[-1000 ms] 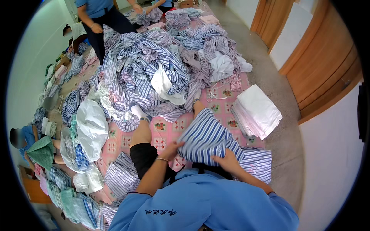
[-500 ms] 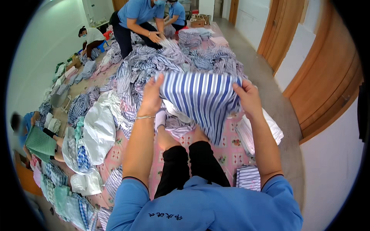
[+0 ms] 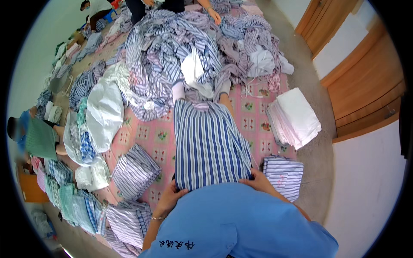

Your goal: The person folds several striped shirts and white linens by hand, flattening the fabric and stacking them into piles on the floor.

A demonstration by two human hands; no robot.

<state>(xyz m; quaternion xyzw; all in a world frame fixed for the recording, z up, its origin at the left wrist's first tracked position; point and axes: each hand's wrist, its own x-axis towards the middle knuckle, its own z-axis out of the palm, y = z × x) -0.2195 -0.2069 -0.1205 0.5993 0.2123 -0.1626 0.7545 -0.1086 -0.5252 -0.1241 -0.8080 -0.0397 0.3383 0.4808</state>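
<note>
A blue-and-white striped garment [image 3: 208, 144] lies spread flat over my outstretched legs, reaching down to my white-socked feet [image 3: 178, 91]. My left hand [image 3: 170, 198] grips its near left corner by my waist. My right hand [image 3: 257, 180] holds its near right corner. My blue top hides both forearms and part of each hand.
A big heap of striped garments [image 3: 172, 47] lies ahead on the pink flowered mat [image 3: 155, 135]. Folded striped stacks [image 3: 134, 171] sit at my left, another [image 3: 283, 174] at my right, a white folded pile [image 3: 294, 117] further right. Other people work at the far end and left.
I held the striped garment up in the air with both hands; now it is lowered and spread flat along my legs, my hands drawn back to my waist.
</note>
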